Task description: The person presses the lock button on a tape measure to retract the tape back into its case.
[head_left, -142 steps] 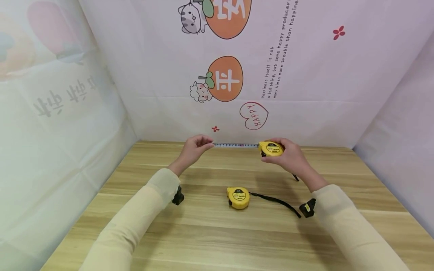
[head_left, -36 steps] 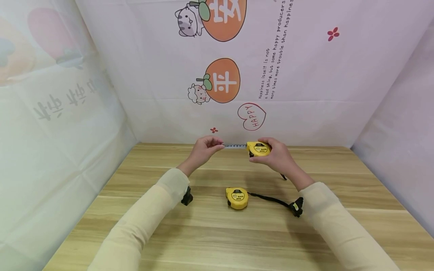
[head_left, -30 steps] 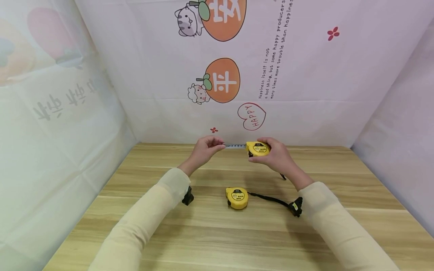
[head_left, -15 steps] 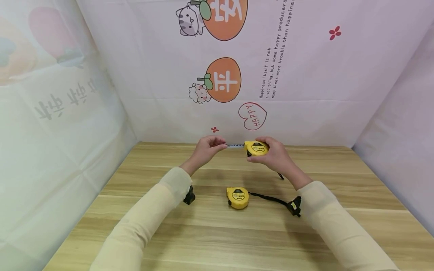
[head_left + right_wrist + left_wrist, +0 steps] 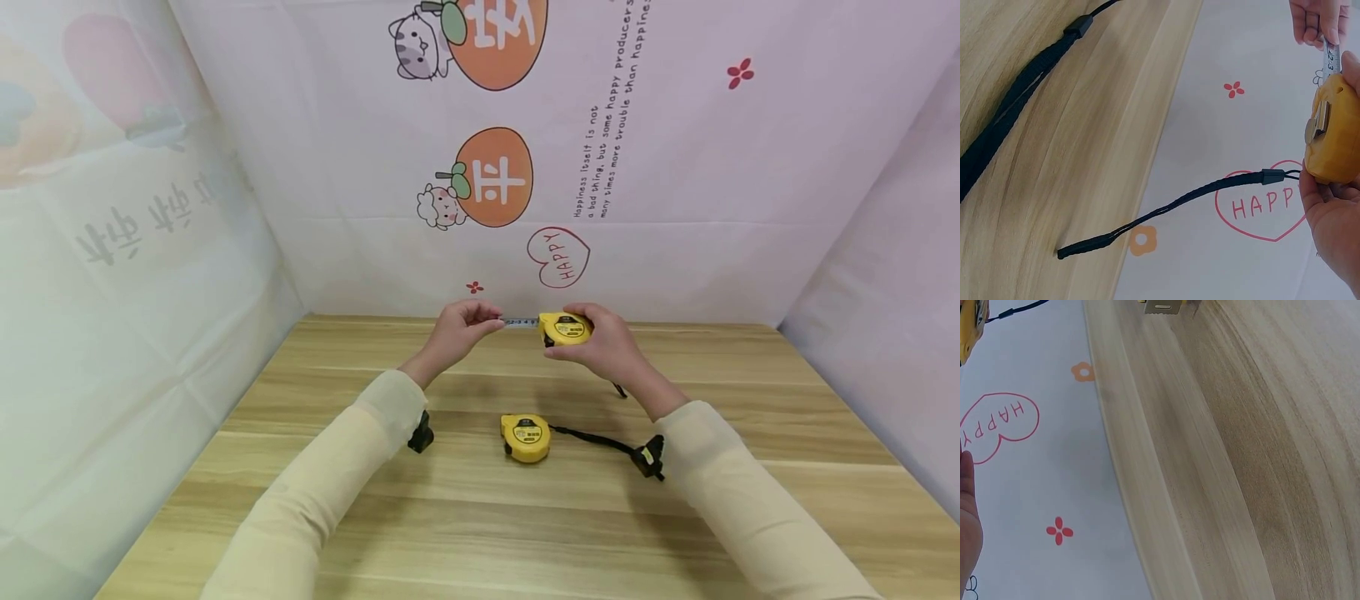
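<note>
My right hand grips a yellow tape measure near the back of the table, thumb below and fingers over the top. A short length of its blade runs out to the left. The end of that blade is pinched between the thumb and fingers of my left hand. A black wrist strap hangs from the held case in the right wrist view. In the left wrist view, only part of the left hand shows at the edge, and its grip is out of sight.
A second yellow tape measure lies flat on the wooden table, between the forearms. Its black strap stretches right toward the right wrist camera. White printed cloth rises behind the table and on both sides.
The exposed blade has become much shorter than in the oldest frame. My hands have come closer together, the right one moving left with the case, the left one shifting right.
</note>
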{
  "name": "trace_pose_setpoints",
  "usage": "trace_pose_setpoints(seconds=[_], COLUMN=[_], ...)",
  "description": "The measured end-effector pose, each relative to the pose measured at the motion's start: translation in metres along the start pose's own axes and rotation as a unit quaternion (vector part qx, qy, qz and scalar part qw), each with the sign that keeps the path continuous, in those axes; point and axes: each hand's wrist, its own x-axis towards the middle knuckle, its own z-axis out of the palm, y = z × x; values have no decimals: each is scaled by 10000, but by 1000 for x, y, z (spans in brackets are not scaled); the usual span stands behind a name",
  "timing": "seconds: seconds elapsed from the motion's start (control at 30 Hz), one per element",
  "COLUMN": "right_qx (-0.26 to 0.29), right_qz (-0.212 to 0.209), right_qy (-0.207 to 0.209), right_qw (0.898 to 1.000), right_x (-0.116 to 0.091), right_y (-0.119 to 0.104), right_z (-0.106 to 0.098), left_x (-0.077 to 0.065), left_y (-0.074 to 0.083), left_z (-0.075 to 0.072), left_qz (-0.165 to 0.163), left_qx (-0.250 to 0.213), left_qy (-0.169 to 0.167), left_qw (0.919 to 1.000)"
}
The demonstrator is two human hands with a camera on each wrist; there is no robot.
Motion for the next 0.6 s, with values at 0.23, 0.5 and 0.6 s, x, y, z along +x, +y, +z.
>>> trace_pose_setpoints(seconds=[0.23,0.5,0.6], right_qx=[22,131,142], right_qz=[-10,-86,-115], right_qy=[2,-35,-21], right_qw=[10000,9999,9998], right_x=[-1,0,0], right_y=[-2,-3,-4], right_z=[1,3,3], left_x=[1,1,1], left_y=[0,3,4], left_z=[1,5,6], left_qz=[146,135,132], left_qx=[-100,-177,-180], left_qy=[-112,-124,-105], left_qw=[9998,9997,9997])
